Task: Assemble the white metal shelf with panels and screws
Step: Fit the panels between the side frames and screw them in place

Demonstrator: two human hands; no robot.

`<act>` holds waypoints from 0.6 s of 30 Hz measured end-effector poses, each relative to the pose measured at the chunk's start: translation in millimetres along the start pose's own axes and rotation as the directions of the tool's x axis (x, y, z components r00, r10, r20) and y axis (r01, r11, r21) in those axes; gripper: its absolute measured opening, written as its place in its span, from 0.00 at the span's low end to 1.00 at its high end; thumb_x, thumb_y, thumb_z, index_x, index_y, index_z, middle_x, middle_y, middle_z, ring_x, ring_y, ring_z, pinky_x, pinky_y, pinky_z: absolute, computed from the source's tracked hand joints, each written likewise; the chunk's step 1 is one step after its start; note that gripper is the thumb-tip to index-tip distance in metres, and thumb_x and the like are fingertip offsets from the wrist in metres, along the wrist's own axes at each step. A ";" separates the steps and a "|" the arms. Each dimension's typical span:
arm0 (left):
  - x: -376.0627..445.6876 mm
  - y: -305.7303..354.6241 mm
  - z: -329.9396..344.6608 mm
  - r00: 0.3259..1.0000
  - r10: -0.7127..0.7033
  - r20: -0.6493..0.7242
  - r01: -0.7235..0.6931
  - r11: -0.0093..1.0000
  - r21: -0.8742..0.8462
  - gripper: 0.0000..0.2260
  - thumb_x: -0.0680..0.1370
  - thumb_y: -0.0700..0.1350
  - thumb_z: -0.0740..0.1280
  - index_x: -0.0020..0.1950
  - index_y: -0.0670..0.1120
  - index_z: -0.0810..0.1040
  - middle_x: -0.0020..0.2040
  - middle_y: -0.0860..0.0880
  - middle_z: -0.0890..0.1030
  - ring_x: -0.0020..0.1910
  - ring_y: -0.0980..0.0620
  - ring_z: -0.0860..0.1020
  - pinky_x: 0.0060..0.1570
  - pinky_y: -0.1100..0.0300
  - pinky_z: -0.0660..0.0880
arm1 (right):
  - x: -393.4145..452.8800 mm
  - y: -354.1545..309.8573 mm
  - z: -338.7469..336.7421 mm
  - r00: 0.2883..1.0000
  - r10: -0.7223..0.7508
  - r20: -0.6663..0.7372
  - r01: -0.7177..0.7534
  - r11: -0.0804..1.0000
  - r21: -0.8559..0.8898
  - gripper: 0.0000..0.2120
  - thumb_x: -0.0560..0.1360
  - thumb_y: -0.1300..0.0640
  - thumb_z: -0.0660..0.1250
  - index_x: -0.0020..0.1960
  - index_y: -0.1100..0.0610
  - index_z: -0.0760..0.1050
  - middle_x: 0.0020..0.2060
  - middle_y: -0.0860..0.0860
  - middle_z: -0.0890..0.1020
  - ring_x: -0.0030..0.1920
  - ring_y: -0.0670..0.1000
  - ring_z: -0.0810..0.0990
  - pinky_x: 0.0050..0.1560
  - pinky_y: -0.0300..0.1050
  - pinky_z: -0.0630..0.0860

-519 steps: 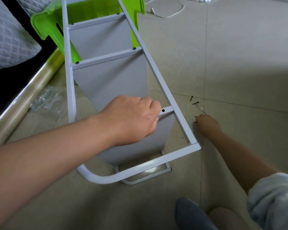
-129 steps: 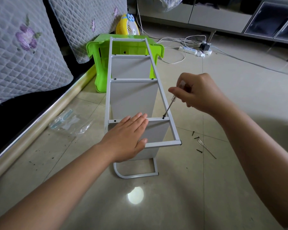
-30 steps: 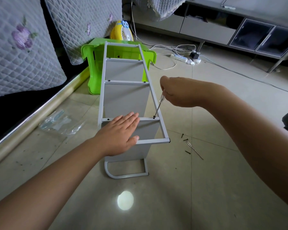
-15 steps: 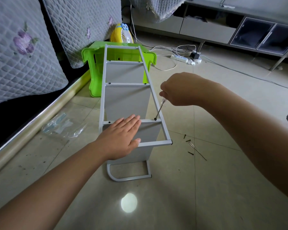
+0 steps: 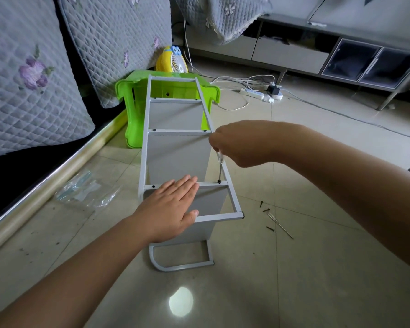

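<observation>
The white metal shelf (image 5: 175, 152) lies on its side on the floor, its far end resting on a green plastic stool (image 5: 133, 107). My left hand (image 5: 169, 209) presses flat on the nearest panel edge, fingers straight. My right hand (image 5: 237, 144) grips a small screwdriver (image 5: 220, 166) that points down. Its tip sits on a black screw (image 5: 219, 182) in the right side rail. Another black screw (image 5: 153, 186) shows at the left end of the same panel.
Three loose black screws (image 5: 265, 210) and a thin metal rod (image 5: 281, 224) lie on the tiles right of the shelf. A clear plastic bag (image 5: 85, 190) lies to the left by the sofa base. A power strip with cables (image 5: 260, 93) and a yellow fan (image 5: 172, 61) stand farther back.
My right hand has turned over the screwdriver, which now stands more upright on the same screw. My left hand stays flat on the panel. The view shifted slightly.
</observation>
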State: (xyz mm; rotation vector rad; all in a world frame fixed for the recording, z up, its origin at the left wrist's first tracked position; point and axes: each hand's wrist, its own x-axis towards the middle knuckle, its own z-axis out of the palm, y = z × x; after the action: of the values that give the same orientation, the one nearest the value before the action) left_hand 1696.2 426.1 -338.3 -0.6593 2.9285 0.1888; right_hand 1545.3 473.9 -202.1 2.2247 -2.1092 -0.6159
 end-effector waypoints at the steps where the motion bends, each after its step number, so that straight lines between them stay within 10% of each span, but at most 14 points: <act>1: -0.1 0.2 -0.7 1.000 -0.002 -0.002 0.002 1.000 0.000 0.44 0.59 0.59 0.23 0.75 0.46 0.33 0.72 0.55 0.31 0.64 0.62 0.28 0.64 0.63 0.30 | 0.3 -0.5 -1.2 1.000 -0.018 -0.021 0.017 0.999 -0.040 0.10 0.79 0.62 0.55 0.58 0.62 0.69 0.54 0.57 0.75 0.48 0.57 0.74 0.44 0.44 0.67; 9: -3.0 2.7 1.4 1.000 -0.001 0.005 0.001 1.000 -0.021 0.44 0.59 0.59 0.23 0.74 0.46 0.32 0.66 0.55 0.28 0.64 0.60 0.28 0.63 0.63 0.29 | -1.0 3.8 -3.5 0.997 0.074 -0.008 -0.075 0.993 -0.091 0.19 0.81 0.51 0.52 0.55 0.64 0.73 0.32 0.50 0.63 0.42 0.54 0.67 0.46 0.46 0.68; 18: -2.5 1.1 2.3 1.000 0.004 -0.003 -0.004 1.000 -0.025 0.44 0.59 0.59 0.23 0.75 0.45 0.34 0.67 0.56 0.28 0.64 0.59 0.27 0.63 0.63 0.29 | -9.7 3.7 11.6 0.994 0.098 0.048 -0.103 0.987 0.123 0.15 0.81 0.58 0.51 0.65 0.62 0.61 0.58 0.58 0.68 0.48 0.59 0.71 0.47 0.47 0.65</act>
State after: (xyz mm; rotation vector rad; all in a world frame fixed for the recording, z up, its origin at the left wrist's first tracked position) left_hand 1698.2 428.5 -340.2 -0.6583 2.9353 0.2246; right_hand 1538.2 485.8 -209.2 2.1662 -2.3255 -0.5443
